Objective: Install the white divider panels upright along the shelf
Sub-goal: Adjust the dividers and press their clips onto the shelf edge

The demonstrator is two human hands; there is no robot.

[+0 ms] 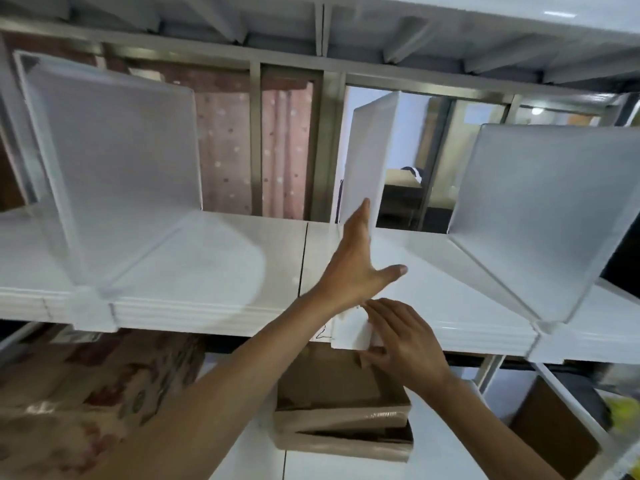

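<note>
The middle divider panel (367,154) stands upright on the white shelf (214,258), between two other upright panels (117,161) (543,216). The left hand (356,261), fingers spread flat, braces its side. The right hand (405,344) pinches its front clip (349,332). Below, open cardboard boxes (343,410) show no visible contents.

A patterned brown curtain (225,147) hangs behind; cardboard boxes (343,420) sit on the floor below.
</note>
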